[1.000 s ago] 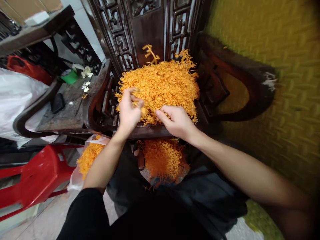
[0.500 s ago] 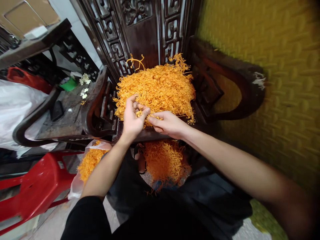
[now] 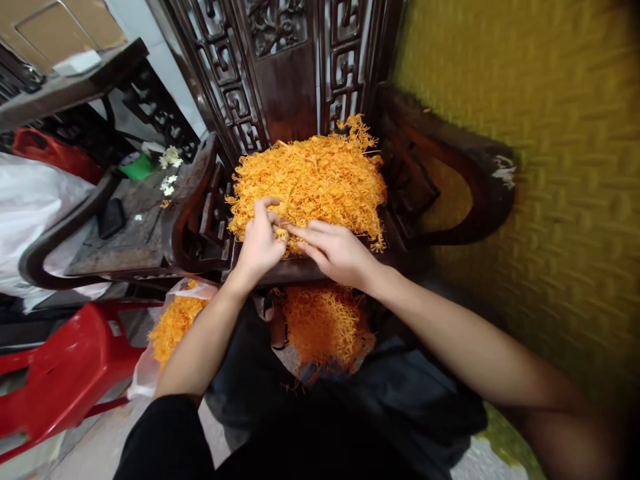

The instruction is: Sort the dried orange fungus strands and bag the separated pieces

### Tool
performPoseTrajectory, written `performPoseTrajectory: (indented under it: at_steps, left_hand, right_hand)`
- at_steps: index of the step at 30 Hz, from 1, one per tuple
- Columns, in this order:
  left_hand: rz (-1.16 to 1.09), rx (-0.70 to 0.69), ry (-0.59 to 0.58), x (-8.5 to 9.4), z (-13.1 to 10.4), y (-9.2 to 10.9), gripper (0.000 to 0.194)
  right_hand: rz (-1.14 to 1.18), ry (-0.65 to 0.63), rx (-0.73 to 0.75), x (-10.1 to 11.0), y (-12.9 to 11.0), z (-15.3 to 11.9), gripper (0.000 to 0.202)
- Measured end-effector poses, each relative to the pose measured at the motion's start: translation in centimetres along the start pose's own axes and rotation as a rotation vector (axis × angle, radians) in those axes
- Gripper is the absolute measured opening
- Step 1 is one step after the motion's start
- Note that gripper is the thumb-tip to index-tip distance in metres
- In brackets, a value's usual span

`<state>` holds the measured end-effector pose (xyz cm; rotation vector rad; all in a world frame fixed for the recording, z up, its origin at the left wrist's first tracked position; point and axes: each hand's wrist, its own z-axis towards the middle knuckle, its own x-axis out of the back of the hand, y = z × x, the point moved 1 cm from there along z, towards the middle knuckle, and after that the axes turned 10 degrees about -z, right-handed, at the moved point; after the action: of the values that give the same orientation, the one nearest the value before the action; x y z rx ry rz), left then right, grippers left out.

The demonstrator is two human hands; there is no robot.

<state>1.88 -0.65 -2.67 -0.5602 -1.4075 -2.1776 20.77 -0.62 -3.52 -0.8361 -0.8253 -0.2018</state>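
Observation:
A heap of orange, thin, branching string-like pieces (image 3: 315, 173) is piled on the seat of a dark carved wooden chair (image 3: 287, 100). At the heap's front edge, my left hand (image 3: 261, 240) is closed with a small orange stringy piece (image 3: 282, 234) at its fingers; its index finger is raised. My right hand (image 3: 340, 252) reaches in from the right, fingers stretched toward the left fingertips and thumb apart below them. Its fingertips meet or nearly meet the left hand at the piece. Whether the right fingers touch a strand, I cannot tell.
Between my legs is a second orange pile (image 3: 325, 327). On the left are a plastic bag (image 3: 145, 377) of orange pieces, a red plastic chair (image 3: 75, 360) and another wooden chair (image 3: 125, 243) bearing a black phone-like object (image 3: 112, 218) and white flowers (image 3: 169, 185). The curved armrest (image 3: 493, 193) stands right.
My right thumb has parted from its fingers, which now stretch toward the left hand. My left hand has turned slightly and lifted its index finger. The orange strand curling above the heap is gone.

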Motion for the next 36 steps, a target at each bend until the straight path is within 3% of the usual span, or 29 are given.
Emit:
performPoseTrajectory:
  at_steps: [3,5,12,14,18,20,23,25,31,33,36]
  left_hand:
    - [0.062,-0.022,-0.067,0.1,-0.1,0.5,0.066]
    - [0.102,-0.023,-0.097,0.4,0.0,0.9,0.067]
    - [0.225,-0.055,-0.21,0.3,-0.5,1.8,0.067]
    - [0.248,-0.038,-0.145,0.8,-0.1,1.4,0.058]
    - [0.191,0.053,0.095,3.1,1.4,-0.3,0.036]
    - [0.049,0.093,0.136,3.9,1.8,-0.9,0.03]
    - [-0.216,0.122,0.032,3.8,1.4,-0.8,0.032]
    - [-0.284,0.12,-0.036,3.4,1.1,-0.2,0.029]
    - [-0.164,0.055,-0.004,2.9,0.9,1.1,0.029]
    - [-0.102,0.021,0.003,2.7,0.9,1.5,0.031]
    - [-0.018,-0.068,-0.019,2.2,0.7,2.3,0.022]
  right_hand:
    - [-0.283,0.052,0.117,-0.4,0.0,0.2,0.049]
    - [-0.322,0.06,0.135,-0.6,0.2,0.4,0.049]
    - [0.098,0.166,0.255,-1.0,0.4,1.0,0.02]
    - [0.207,0.212,0.267,-0.7,-0.9,0.7,0.019]
    - [0.367,0.204,0.374,0.7,-3.2,-0.4,0.015]
    - [0.362,0.163,0.275,1.2,-2.9,-0.6,0.017]
    - [0.375,0.072,-0.015,1.3,-1.4,-0.4,0.02]
    - [0.363,0.081,-0.1,1.4,-0.6,0.0,0.029]
    - [-0.008,0.36,0.012,2.3,-0.2,1.0,0.046]
    - [-0.084,0.381,0.023,2.2,-0.1,1.5,0.05]
    - [-0.1,0.348,0.083,1.7,-0.1,2.1,0.031]
